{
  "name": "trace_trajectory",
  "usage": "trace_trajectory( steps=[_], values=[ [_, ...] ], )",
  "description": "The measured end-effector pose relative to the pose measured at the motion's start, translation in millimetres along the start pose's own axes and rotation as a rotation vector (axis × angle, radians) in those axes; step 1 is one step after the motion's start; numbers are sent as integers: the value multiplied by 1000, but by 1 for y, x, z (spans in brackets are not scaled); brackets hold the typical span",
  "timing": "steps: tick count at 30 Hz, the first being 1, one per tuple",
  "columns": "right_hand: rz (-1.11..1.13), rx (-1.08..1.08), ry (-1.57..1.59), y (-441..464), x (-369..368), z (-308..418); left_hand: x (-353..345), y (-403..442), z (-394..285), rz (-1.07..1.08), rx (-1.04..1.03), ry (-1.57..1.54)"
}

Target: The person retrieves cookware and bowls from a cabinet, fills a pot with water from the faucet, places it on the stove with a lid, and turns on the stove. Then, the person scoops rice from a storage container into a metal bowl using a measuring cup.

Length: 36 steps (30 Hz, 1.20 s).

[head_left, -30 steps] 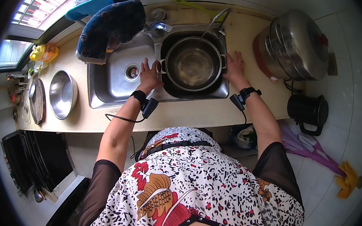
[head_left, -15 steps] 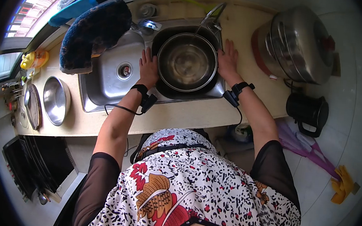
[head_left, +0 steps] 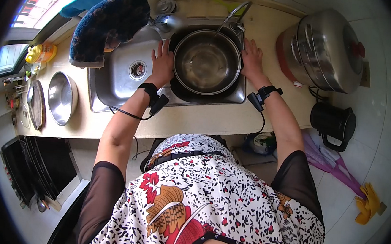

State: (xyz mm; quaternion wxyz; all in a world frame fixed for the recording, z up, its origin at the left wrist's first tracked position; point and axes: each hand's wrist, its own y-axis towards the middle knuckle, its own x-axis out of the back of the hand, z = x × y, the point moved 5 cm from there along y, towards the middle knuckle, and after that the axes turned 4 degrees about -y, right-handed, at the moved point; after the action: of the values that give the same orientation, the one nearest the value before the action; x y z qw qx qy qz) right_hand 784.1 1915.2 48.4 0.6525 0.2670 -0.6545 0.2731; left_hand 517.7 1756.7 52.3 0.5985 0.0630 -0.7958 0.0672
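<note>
A round steel pot is in the right-hand sink basin, with its open top facing me. A little water seems to lie in its bottom. My left hand is at the pot's left rim, fingers pointing away from me and spread. At the opposite rim, my right hand holds the right side, fingers also stretched forward. Both thumbs are mostly hidden. The curved tap reaches over the pot's far edge.
Left of the pot is a second sink basin with a drain. A dark blue towel overhangs it. A steel bowl stands further left. On the right are a large steamer and a black kettle.
The pot and both hands have shifted slightly to the right, and the pot looks slightly larger. The whole view has also turned a little.
</note>
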Motion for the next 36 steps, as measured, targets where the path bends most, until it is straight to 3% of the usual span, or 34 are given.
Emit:
trace_trajectory(
  steps=[21,36],
  values=[
    [47,42,45,2,24,-4,51,2,-15,-11,-28,18],
    [44,53,68,10,5,-2,35,7,-7,41,13,52]
  ],
)
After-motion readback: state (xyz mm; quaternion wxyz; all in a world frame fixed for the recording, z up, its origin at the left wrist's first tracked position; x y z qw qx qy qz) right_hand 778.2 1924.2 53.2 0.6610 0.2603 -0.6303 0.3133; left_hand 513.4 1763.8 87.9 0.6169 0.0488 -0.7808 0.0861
